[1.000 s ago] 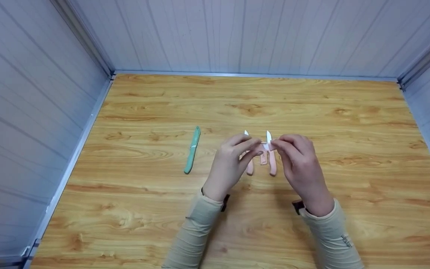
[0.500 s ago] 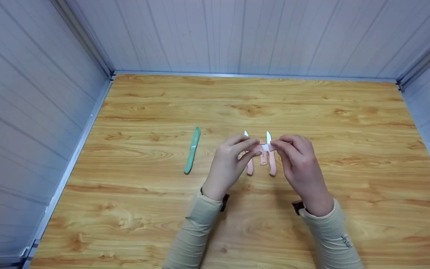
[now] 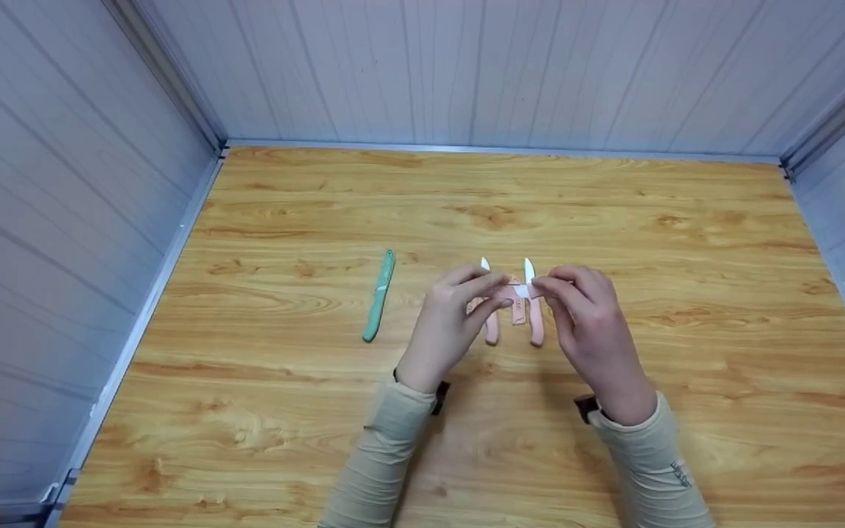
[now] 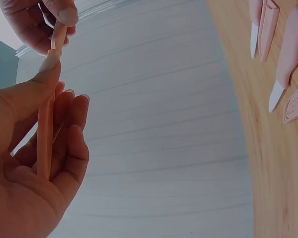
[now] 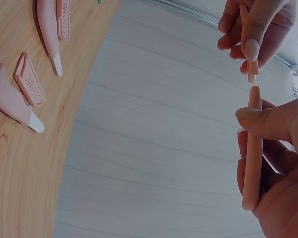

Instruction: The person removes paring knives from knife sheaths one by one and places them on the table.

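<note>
My left hand (image 3: 448, 315) pinches a pink blade sheath (image 4: 44, 139) between thumb and fingers. In my right hand (image 3: 595, 323) is the handle of a pink paring knife (image 5: 254, 163), held level above the table. A short stretch of its white blade shows between the two hands in the head view, its tip side inside the sheath's mouth. Beneath the hands, two more pink paring knives with bare white blades lie on the table; the right one (image 3: 536, 323) shows more fully. Pink sheaths lie beside them, one (image 5: 30, 82) with raised lettering. The left hand partly hides these things.
A green paring knife (image 3: 377, 297) with its sheath on lies to the left of the hands. The wood-grain table (image 3: 283, 411) is bounded by pale panel walls (image 3: 437, 73) at the back and both sides.
Both hands stay almost in place. The white blade, slanted at the sheath's mouth a second ago, now lies straighter in line with the sheath.
</note>
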The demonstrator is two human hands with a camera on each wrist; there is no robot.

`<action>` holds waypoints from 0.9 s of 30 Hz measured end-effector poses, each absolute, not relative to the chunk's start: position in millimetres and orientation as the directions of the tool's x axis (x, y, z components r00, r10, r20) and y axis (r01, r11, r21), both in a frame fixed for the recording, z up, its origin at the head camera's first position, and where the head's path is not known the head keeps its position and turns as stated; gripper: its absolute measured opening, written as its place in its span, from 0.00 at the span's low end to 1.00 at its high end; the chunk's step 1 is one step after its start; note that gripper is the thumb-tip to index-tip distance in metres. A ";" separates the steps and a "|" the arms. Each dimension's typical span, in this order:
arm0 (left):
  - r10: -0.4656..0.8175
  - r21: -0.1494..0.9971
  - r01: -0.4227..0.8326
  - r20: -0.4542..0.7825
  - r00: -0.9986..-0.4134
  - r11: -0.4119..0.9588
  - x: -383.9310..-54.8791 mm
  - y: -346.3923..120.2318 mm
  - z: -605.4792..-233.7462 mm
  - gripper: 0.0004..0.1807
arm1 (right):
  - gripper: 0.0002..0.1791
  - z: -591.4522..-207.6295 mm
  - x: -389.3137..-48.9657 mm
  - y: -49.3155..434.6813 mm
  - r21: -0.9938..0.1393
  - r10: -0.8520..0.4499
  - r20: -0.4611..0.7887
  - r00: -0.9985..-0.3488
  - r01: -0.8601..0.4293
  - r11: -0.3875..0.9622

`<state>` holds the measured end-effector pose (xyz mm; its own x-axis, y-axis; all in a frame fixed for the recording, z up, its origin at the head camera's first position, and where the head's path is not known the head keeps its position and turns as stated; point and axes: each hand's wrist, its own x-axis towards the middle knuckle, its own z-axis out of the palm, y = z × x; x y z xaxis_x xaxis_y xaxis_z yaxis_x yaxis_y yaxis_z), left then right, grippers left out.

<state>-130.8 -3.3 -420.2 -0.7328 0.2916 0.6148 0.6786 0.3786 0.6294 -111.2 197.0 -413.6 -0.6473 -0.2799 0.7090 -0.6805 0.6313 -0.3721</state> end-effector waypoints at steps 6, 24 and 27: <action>0.297 0.684 0.652 0.581 -0.758 0.327 -132.0 -4.6 -422.8 0.12 | 0.14 -415.5 -111.3 198.1 -0.385 -0.284 0.701 -0.654 -0.682 0.621; 0.285 0.740 0.592 0.521 -0.805 0.320 -133.6 -10.8 -424.4 0.11 | 0.15 -413.8 -109.8 200.9 -0.421 -0.270 0.671 -0.690 -0.655 0.628; 0.291 0.740 0.590 0.516 -0.806 0.322 -133.8 -11.1 -424.4 0.10 | 0.15 -414.3 -109.8 201.1 -0.424 -0.270 0.669 -0.693 -0.654 0.627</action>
